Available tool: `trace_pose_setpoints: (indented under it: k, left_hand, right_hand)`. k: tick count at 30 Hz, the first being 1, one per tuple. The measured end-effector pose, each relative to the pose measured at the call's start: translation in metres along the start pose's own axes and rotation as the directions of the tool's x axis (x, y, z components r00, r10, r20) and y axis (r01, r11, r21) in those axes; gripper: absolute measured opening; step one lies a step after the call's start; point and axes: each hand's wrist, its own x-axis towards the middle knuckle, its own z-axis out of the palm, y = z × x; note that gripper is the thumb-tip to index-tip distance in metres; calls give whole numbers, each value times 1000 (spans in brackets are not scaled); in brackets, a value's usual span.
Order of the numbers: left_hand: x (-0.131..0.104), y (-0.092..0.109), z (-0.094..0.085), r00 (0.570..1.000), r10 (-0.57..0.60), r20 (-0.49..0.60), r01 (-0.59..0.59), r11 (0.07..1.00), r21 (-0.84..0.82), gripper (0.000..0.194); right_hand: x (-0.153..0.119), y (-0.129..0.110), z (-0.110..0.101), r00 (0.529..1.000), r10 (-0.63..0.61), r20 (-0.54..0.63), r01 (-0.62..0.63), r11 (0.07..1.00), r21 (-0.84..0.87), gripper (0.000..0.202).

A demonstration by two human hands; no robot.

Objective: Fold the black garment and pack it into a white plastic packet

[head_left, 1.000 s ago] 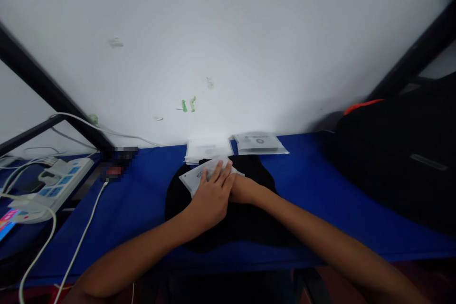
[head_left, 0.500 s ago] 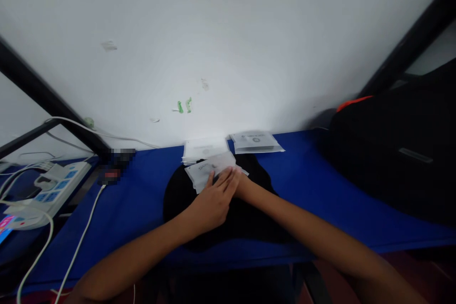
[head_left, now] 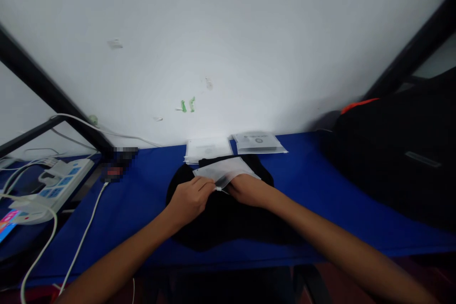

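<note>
A frosted, whitish zip bag (head_left: 224, 168) lies tilted over a piece of black cloth (head_left: 221, 221), its mouth and slider facing me. My left hand (head_left: 192, 197) pinches the bag's edge near the white slider (head_left: 218, 189). My right hand (head_left: 245, 190) reaches into the mouth from the right, and the bag's film hides its fingers. Behind the cloth, against the wall, sits a stack of similar flat bags (head_left: 208, 148). To its right is another printed bag (head_left: 258, 142) that looks filled with something flat.
A white power strip (head_left: 59, 190) with plugs and cables stands at the left. A white cable (head_left: 85, 232) runs down the blue tabletop (head_left: 302, 190). A large black bag (head_left: 399, 161) with an orange edge takes up the right side. The white wall (head_left: 249, 57) closes off the back.
My hands, together on the bag before, have moved apart. The left now grips its edge near the slider, and the right has gone into the mouth. The bag has turned.
</note>
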Motion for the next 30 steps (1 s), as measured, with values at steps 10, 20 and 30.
trace_pose_setpoints:
  k: [10,20,30]
  left_hand:
    - [11,11,-11,985,-58,-162,47,996,-73,18]
    - [2,-2,-22,968,-86,-237,43,982,-183,15]
    - [1,11,-22,986,-31,-166,-31,932,-360,12]
  right_hand:
    - [-23,-6,3,779,-408,-476,195,880,-434,19]
    - [-33,24,-21,847,-380,-372,201,876,-438,32]
    - [-43,25,-21,912,-304,-276,234,937,-258,47]
